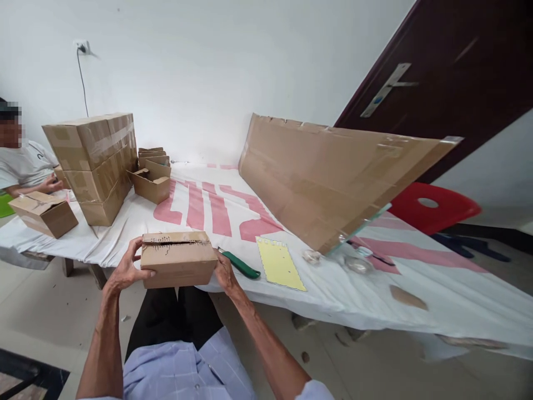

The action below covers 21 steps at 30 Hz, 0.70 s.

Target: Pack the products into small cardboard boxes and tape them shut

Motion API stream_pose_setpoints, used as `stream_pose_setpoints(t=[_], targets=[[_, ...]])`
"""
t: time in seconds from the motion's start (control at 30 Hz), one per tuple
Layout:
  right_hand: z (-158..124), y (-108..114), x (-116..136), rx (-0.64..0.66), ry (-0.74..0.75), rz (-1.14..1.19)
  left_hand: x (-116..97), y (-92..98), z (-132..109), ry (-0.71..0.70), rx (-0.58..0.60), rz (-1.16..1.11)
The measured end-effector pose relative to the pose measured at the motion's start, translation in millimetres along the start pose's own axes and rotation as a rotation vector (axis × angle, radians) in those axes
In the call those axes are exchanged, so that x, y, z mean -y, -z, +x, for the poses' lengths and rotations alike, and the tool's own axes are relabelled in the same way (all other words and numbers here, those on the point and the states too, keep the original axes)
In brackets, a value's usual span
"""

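Observation:
A small brown cardboard box (179, 261) is between my two hands at the front edge of the table, above my lap. Across its top runs a dark gap with rough, torn-looking edges. My left hand (128, 268) grips its left end, thumb on the near face and fingers at the upper corner. At the right end my right hand (225, 272) holds the box, its fingers partly hidden behind the side. Just right of that hand lies a green-handled tool (240, 265), its tip partly out of sight. A yellow sheet with a perforated edge (281, 264) lies beside it.
Stacked taped boxes (95, 161) stand at the left, with an open box (150, 180) beside them. Another box (44, 211) sits near a seated person (31, 164). A large cardboard panel (333, 172) leans at right, near tape rolls (358, 264) and a red chair (435, 205).

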State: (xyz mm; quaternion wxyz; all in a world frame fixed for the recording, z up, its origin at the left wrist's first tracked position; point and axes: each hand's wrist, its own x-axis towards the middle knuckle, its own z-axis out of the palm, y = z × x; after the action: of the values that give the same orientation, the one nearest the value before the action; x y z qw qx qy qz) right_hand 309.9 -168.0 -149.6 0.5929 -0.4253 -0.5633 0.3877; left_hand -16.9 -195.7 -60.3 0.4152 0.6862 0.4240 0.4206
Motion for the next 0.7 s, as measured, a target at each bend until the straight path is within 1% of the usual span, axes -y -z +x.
stream_pose_setpoints(t=[0.13, 0.3, 0.4, 0.53, 0.6, 0.7], targets=[[-1.3, 8.7, 1.4, -0.019, -0.117, -0.005, -1.5, -6.6, -9.6, -0.003, 0.037, 0.030], [-2.2, 18.2, -1.4, -0.035, -0.181, -0.051, -11.3, -18.5, -14.1, -0.027, -0.022, 0.083], [-3.2, 24.3, -5.6, -0.067, -0.211, -0.099, -22.5, -27.8, -12.9, -0.080, -0.048, 0.108], [-4.7, 34.7, -11.1, -0.125, -0.218, -0.151, -35.7, -39.7, -9.5, -0.196, -0.076, 0.115], [-5.9, 39.7, -12.7, -0.151, -0.236, -0.154, -39.1, -44.1, -8.4, -0.231, -0.085, 0.115], [-8.0, 45.1, -12.1, -0.156, -0.265, -0.142, -40.4, -48.4, -7.9, -0.256, -0.106, 0.121]])
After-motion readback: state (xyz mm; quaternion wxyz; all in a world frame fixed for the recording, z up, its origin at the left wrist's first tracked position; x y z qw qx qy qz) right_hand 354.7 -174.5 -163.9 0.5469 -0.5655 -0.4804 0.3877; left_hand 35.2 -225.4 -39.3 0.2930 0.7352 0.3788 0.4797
